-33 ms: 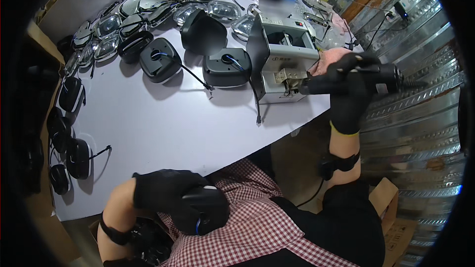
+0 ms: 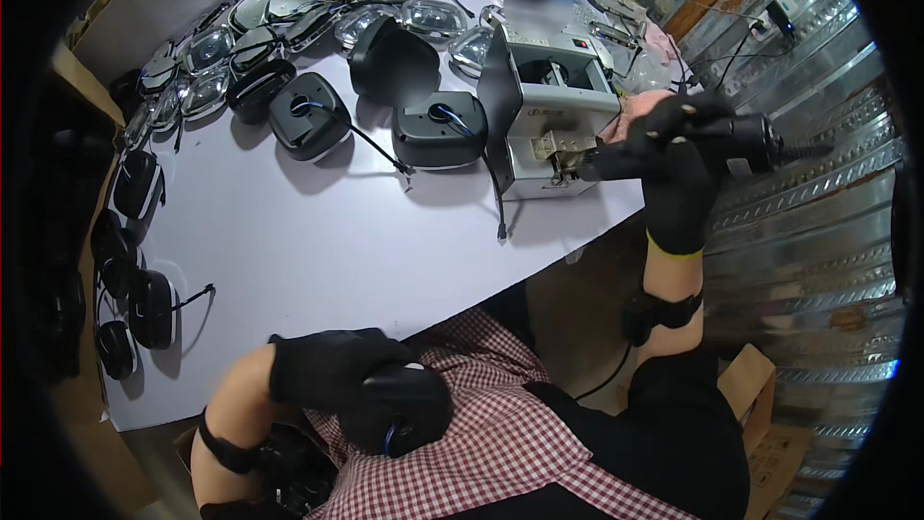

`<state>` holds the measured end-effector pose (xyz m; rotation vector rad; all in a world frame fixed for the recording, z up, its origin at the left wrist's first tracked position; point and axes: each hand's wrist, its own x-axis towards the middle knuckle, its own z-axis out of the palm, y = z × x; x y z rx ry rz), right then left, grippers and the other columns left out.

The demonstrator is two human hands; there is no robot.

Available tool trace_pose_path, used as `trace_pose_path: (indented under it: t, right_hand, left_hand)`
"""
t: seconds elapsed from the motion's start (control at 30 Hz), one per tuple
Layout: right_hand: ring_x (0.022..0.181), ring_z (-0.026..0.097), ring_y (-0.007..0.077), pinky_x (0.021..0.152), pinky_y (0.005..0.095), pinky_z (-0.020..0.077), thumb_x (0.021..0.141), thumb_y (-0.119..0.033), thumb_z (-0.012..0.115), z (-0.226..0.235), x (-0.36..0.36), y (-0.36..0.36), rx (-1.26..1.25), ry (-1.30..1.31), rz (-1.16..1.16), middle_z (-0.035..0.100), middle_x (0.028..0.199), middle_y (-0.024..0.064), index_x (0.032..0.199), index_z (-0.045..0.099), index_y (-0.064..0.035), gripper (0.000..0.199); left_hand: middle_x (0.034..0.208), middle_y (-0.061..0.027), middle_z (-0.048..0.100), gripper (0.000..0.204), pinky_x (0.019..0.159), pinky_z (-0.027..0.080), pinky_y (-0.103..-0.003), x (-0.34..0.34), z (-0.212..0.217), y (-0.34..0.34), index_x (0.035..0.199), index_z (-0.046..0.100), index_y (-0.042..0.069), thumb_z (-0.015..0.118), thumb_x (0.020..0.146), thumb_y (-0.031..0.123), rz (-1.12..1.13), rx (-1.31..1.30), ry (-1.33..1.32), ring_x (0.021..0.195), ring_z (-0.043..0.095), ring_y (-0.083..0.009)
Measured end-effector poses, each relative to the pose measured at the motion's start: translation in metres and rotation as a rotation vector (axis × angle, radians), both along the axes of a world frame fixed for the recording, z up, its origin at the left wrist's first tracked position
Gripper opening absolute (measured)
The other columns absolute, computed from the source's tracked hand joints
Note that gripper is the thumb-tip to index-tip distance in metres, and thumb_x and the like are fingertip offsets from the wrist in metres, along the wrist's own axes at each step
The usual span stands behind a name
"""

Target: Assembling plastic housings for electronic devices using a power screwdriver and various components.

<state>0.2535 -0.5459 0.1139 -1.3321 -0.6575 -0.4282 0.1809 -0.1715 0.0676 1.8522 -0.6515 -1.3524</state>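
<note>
Black domed housing, blue wire inside

Bare table centre; housings behind, grey machine blocks right.

— Where does the view sit?
— On the person's head, looking steeply down over a checkered apron to the white tabletop, which fills the upper left of the frame.
— How near?
— Close; the fisheye bends the corrugated metal wall at the right, and a dark rim rings the frame.
</note>
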Motion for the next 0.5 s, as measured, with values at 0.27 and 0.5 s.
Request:
trace_pose_path:
  t: [0.27, 0.5]
  right_hand:
    - [0.08, 0.068, 0.0244, 0.069, 0.0314, 0.0586, 0.076, 0.002, 0.07, -0.006, 0.0, 0.019, -0.377, -0.242, -0.009, 0.066, 0.089, 0.012, 0.103, 0.057, 0.0015, 0.03]
    - [0.078, 0.067, 0.0199, 0.068, 0.0306, 0.0576, 0.072, 0.013, 0.065, 0.013, 0.02, 0.013, -0.165, -0.007, 0.17, 0.066, 0.087, 0.0101, 0.102, 0.055, 0.0015, 0.033]
  left_hand:
    - [0.106, -0.0144, 0.067, 0.063, 0.083, 0.056, -0.033, -0.021, -0.038, -0.036, 0.125, 0.054, 0.002, 0.077, 0.079, 0.038, 0.391, -0.106, 0.151, 0.094, 0.067, -0.0206]
    - [0.114, -0.0163, 0.066, 0.063, 0.081, 0.057, -0.034, 0.008, -0.008, 0.004, 0.125, 0.058, 0.004, 0.08, 0.074, 0.033, 0.244, 0.013, 0.173, 0.1, 0.067, -0.0239]
